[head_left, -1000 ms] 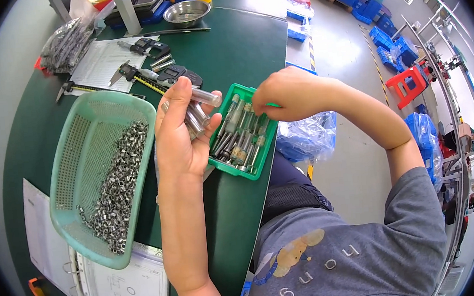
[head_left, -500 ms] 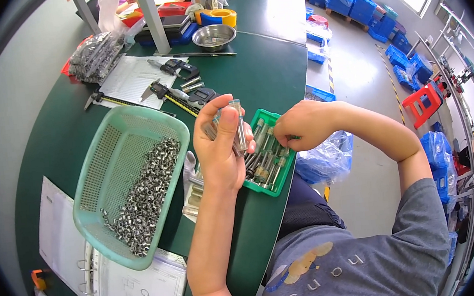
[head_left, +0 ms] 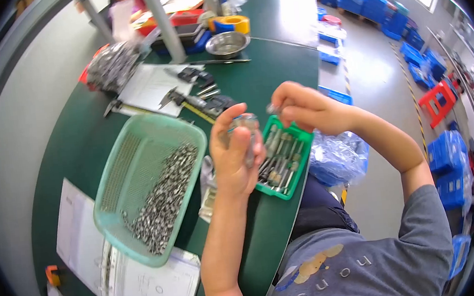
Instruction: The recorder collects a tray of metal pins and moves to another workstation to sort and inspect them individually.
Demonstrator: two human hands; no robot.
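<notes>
Here the left hand [head_left: 237,162] is curling round a cluster of clear tubes [head_left: 248,125], thumb and fingers closing on them, upper ends standing above the grip. The blur is hiding how many there are. Over on the other side, the right hand [head_left: 312,110] is pinching a small thing [head_left: 272,109] between its fingertips, something shiny and pale, too smeared to make out further. The two hands are facing each other, near but not touching.

Just below the right hand, the green tray [head_left: 302,166] is sitting near the edge of the surface [head_left: 275,68], and slim rods and tubes [head_left: 279,158] are filling it, most of them lying slantwise. To the left of the hands, the pale green basket [head_left: 101,196] is carrying a heap of small metal pieces [head_left: 165,202], which is spreading down its right side and leaving mesh showing on the left. An open binder [head_left: 150,285] is lying by the basket's near end.

Farther off, a caliper [head_left: 175,97] is resting partly over a sheet of paper [head_left: 150,87], and a metal bowl [head_left: 229,53] is standing close to a roll of yellow tape [head_left: 240,22]. Down beside the surface, clear plastic [head_left: 339,153] is draping over a blue bin [head_left: 330,176].
</notes>
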